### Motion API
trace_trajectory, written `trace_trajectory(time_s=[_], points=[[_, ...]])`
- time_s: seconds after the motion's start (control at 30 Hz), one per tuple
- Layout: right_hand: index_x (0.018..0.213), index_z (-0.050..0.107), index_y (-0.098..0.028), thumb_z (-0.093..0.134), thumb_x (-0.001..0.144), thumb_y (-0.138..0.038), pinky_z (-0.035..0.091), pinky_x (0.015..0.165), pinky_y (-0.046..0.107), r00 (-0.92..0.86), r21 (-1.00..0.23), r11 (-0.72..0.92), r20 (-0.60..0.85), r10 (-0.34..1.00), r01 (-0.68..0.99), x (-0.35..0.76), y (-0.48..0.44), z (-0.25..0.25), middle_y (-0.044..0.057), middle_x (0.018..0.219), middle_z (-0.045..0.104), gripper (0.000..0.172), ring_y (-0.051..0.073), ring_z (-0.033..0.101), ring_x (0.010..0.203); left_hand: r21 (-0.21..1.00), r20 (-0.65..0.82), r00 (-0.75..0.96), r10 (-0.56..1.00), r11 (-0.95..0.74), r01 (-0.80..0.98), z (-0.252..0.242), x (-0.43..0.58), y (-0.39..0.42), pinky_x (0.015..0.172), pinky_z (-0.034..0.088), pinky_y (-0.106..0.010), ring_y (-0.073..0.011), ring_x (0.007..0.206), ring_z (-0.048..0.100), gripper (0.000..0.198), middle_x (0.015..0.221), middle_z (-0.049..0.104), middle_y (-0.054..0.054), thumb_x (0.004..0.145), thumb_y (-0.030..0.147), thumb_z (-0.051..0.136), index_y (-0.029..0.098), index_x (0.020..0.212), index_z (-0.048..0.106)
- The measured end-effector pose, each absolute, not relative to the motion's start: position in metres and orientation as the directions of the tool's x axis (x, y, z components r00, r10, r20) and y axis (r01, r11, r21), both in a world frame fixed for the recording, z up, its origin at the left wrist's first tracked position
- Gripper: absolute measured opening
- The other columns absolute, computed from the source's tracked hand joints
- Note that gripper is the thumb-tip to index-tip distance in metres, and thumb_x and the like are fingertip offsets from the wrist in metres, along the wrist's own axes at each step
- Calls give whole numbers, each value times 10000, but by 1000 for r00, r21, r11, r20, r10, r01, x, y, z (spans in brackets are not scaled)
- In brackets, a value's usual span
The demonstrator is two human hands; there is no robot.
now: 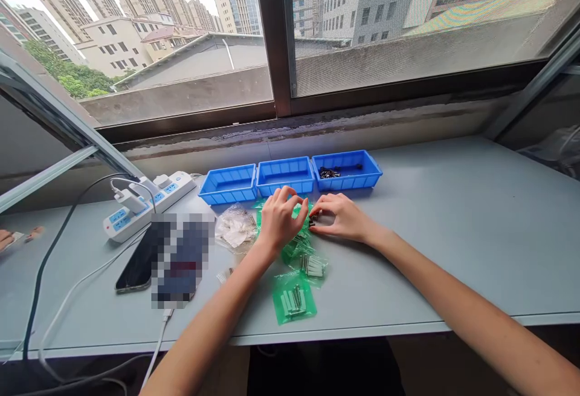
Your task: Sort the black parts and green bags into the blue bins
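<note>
My left hand (281,219) is over the green plastic bags (296,245), its thumb and fingertips drawn together; what they hold, if anything, I cannot make out. To its right, my right hand (342,217) pinches small dark pieces (312,222), too small to name, at the edge of the bags. Nearer the table edge, a clear bag (312,266) holds white wall plugs and screws. Closest to me lies a flat green bag (293,298), also with white plugs and screws. A crumpled clear bag of whitish parts (235,227) rests left of my left hand.
Behind my hands stand three blue bins (229,185); the right-hand bin (374,173) contains small dark parts. At left are a power strip (149,202), a dark phone (138,260), a second pixelated device (179,266) and cables. Another person's hand (6,239) shows at the far left.
</note>
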State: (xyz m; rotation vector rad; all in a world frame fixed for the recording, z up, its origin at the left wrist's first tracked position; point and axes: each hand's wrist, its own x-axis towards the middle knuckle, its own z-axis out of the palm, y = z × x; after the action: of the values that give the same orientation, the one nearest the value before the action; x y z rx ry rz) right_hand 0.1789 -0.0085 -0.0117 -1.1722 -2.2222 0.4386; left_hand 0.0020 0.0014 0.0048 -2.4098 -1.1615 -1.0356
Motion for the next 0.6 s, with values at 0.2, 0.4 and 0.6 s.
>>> trace_trajectory(time_s=[0.2,0.4,0.6], points=[[831,669,-202,661,701,-272,426,660,274,-469,-550,557,307,828,623,180,-9,-7,17,759,630,148,152,565,694,68,701,423,574,-645,761,4,2,2,603,381,-267,-132,689,503,283,807,592,-26,894,296,450,180,680,595],[821,654,-211,630,685,-217,419,621,250,-402,-534,502,300,865,680,181,-10,-4,-1,776,637,138,131,554,644,54,692,433,577,-640,767,4,2,2,604,379,-267,-133,696,502,296,811,595,-30,897,304,443,182,679,601],[784,661,-222,639,703,-235,411,605,243,-343,-533,446,286,895,719,182,-11,-3,-7,807,645,85,125,561,635,58,704,440,558,-662,747,3,3,1,596,376,-264,-128,686,500,277,796,589,-20,893,295,458,185,676,590]])
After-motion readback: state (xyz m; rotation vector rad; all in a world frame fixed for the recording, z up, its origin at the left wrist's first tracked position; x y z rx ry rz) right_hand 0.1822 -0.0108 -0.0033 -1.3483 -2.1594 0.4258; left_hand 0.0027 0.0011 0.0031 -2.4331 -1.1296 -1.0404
